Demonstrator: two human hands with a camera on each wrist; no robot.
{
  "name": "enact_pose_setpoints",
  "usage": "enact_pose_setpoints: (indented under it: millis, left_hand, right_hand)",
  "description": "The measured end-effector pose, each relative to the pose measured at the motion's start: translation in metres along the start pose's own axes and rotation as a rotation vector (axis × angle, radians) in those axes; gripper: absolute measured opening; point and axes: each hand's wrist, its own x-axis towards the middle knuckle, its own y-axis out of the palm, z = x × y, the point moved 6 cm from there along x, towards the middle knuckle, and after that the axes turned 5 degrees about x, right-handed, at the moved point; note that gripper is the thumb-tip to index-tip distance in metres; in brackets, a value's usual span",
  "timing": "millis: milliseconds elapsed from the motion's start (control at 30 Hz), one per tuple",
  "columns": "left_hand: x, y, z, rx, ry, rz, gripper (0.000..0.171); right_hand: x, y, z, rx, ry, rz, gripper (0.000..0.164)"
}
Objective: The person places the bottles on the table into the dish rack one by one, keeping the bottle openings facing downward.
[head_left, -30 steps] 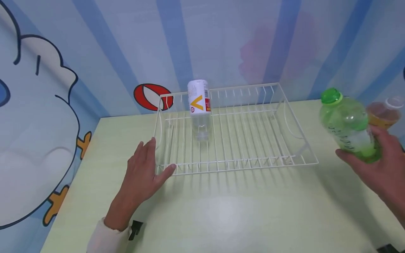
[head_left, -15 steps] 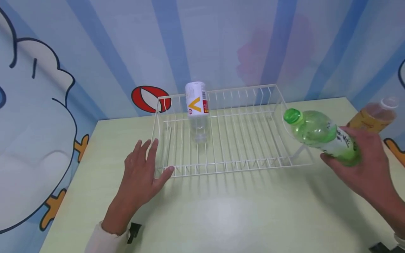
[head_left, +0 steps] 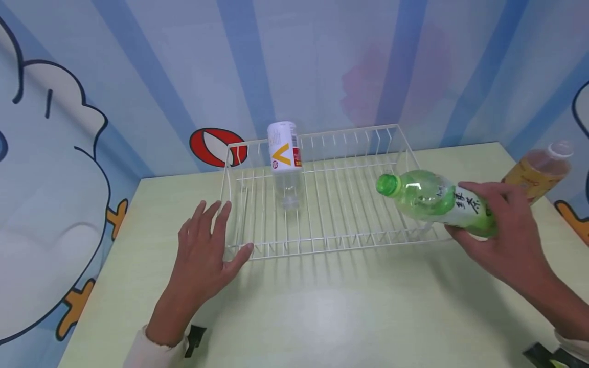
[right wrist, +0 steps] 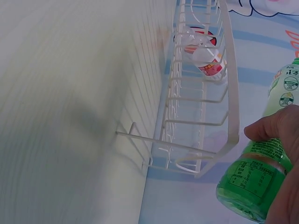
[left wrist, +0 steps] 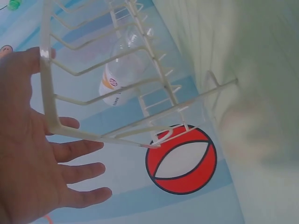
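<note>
My right hand (head_left: 511, 235) grips a green tea bottle (head_left: 421, 194) around its lower half. The bottle lies tilted over the right part of a white wire rack (head_left: 340, 250), green cap pointing left. In the right wrist view, the thumb and fingers wrap the green bottle (right wrist: 250, 179) beside the rack's end. My left hand (head_left: 202, 260) stays at the rack's near left corner, its fingers spread and thumb at the front rim. In the left wrist view, the left hand (left wrist: 42, 154) has its fingers extended around the rack's corner (left wrist: 51, 123).
A clear bottle with a white label (head_left: 285, 148) leans inside the rack's left part, against the back rim. An amber drink bottle (head_left: 538, 171) stands behind my right hand. The pale table (head_left: 322, 312) meets a blue cartoon-printed wall (head_left: 313, 61) at the back.
My right hand has carried the green tea bottle leftward from beside the rack to over its right part, tilting it nearer to horizontal. My left hand keeps its place at the rack's corner.
</note>
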Motion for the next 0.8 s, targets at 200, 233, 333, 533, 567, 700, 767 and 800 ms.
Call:
enact_pose_setpoints:
  millis: [200,233,333,533,567,700,767,800]
  left_hand:
    - [0.005,-0.014,-0.011,0.002,0.055,-0.099,0.081]
    - [0.006,-0.016,-0.013,0.003,0.061,-0.105,0.081]
    - [0.007,-0.020,-0.020,0.006,0.081,-0.118,0.081]
    - [0.010,-0.028,-0.035,0.007,0.130,-0.130,0.086]
    - [0.010,-0.029,-0.037,0.005,0.139,-0.130,0.088]
    - [0.008,-0.036,-0.048,-0.025,0.183,-0.148,0.096]
    - [0.008,-0.040,-0.053,-0.049,0.215,-0.172,0.097]
    - [0.008,-0.042,-0.056,-0.060,0.231,-0.185,0.097]
  right_hand:
    - [-0.001,0.005,0.008,0.021,-0.055,0.009,0.080]
    - [-0.001,0.005,0.010,0.024,-0.065,0.014,0.080]
    - [0.001,0.007,0.016,0.025,-0.092,0.026,0.080]
    - [0.009,0.010,0.031,-0.014,-0.155,0.034,0.077]
    - [0.010,0.011,0.034,-0.017,-0.161,0.036,0.077]
    - [0.013,0.016,0.045,-0.030,-0.184,0.050,0.079]
    - [0.014,0.019,0.051,-0.038,-0.194,0.061,0.082]
    - [0.015,0.020,0.054,-0.046,-0.201,0.068,0.083]
